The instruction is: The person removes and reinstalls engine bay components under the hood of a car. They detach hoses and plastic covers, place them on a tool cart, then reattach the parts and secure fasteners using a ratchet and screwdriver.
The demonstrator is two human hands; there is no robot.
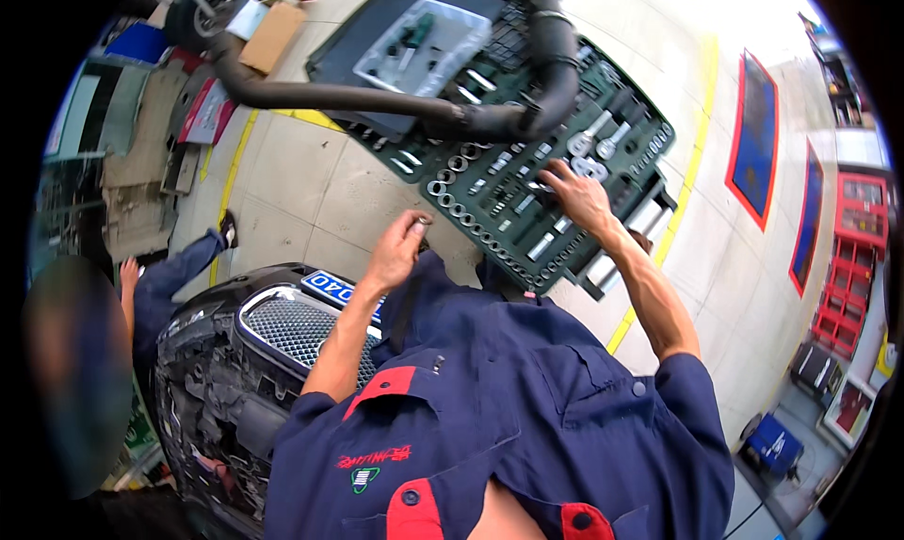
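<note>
My left hand [394,255] is closed in a pinch on a small metal socket [424,221], held in the air just short of the tool case's near edge. My right hand [581,199] reaches into the open dark green tool case [644,109]. Its fingers are bent together among the small bits beside the ratchet heads; whatever they grip is too small to make out. Rows of sockets [450,204] line the near side of the case. Ratchets [589,135] lie just beyond my right fingers. A clear plastic tub [441,77] with tools in it rests on the case's far part.
A thick black pipe [358,99] crosses above the case. Close on my left is a dark car front with a mesh grille [299,323]. Another person's leg [181,272] shows at far left. Red-framed blue panels [753,140] and red bins [841,300] are at right.
</note>
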